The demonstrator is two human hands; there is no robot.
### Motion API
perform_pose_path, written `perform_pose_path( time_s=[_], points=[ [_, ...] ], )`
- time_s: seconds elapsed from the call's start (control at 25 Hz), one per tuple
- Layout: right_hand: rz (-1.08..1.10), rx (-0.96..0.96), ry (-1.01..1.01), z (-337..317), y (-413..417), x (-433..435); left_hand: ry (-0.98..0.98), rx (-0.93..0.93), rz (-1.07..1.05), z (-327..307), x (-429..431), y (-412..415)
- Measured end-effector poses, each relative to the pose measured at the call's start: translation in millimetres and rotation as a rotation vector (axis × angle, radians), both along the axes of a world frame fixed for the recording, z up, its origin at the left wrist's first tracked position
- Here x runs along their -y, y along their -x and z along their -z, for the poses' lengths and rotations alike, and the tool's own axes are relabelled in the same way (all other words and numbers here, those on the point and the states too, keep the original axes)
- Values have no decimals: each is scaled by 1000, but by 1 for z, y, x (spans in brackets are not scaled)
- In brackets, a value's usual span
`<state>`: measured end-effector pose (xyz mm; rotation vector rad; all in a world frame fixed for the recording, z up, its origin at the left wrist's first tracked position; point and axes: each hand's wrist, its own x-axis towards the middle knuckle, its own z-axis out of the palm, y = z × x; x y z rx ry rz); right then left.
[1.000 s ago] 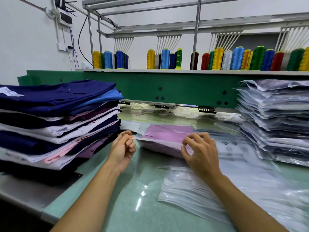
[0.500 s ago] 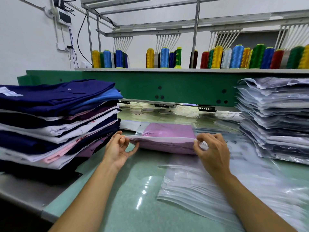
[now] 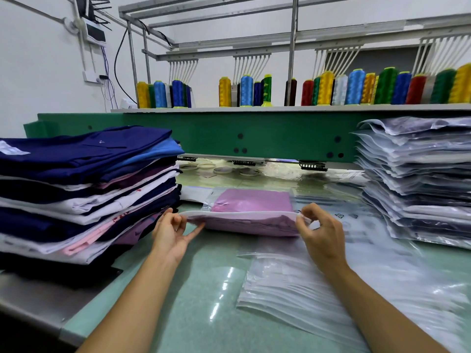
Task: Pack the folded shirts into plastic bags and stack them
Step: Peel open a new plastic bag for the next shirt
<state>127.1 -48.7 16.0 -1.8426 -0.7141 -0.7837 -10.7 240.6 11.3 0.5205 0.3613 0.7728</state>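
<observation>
The folded lilac shirt (image 3: 252,201) lies inside a clear plastic bag (image 3: 254,231) at the middle of the green table (image 3: 204,289), with the bag's mouth toward the near edge; the left hand (image 3: 170,231) pinches the left end of that mouth; the right hand (image 3: 322,231) pinches the right end. A stack of unbagged folded shirts (image 3: 84,189) sits along the table's left edge; bagged shirts (image 3: 418,179) are piled at the right edge; empty bags (image 3: 293,284) lie toward the near right corner.

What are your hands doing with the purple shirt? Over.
Left hand and right hand pinch the bag at its near edge ends. Purple shirt inside, bag on table. Nothing blocking.
</observation>
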Motion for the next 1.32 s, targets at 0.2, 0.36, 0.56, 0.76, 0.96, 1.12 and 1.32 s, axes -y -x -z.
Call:
perform_pose_path(
  time_s=[0.2, 0.36, 0.56, 0.76, 0.96, 1.12, 1.32],
  points=[
    [-36, -2, -80, -8, 9, -5, -18, -112, 169, -11, 28, -10],
    [-34, 44, -68, -8, 23, -13, -117, -293, 183, -23, 78, -41],
    [-134, 84, 2, -3, 24, -14, -133, -389, 118, -34, 117, -79],
    [-330, 37, -16, -4, 21, -15, -383, -523, -182, -39, 116, -97],
    [-198, -233, -241, -10, 12, -21, -482, -597, -177, -64, 102, -99],
    [24, -470, -152, -22, -10, -17, -636, -604, -107, -105, 103, -103],
    [-95, -836, -15, -50, -49, -3, -799, -424, 10, -175, 111, -104]
  ],
)
